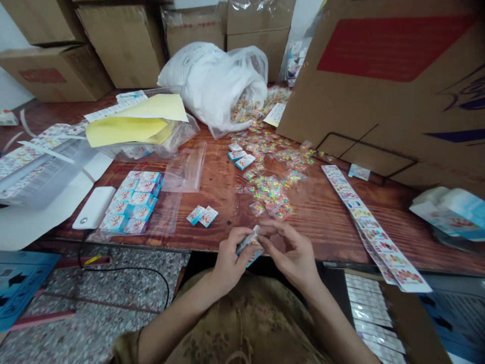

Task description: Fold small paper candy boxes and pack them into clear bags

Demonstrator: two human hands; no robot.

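Both my hands meet at the front edge of the wooden table (333, 212). My left hand (231, 255) grips a small printed carton (249, 247) with blue and white sides. My right hand (291, 250) pinches the carton's top end, fingers curled. Just beyond my hands lies a heap of small clear sachets with colourful contents (271, 194). Two small closed cartons (202, 216) lie to the left of my hands.
Rows of finished cartons (132, 199) lie on clear plastic at left, beside a white power bank (94, 207). A white bag (215, 83) spills sachets at the back. A strip of flat printed cartons (373, 235) runs at right. A big cardboard box (386, 86) stands at right.
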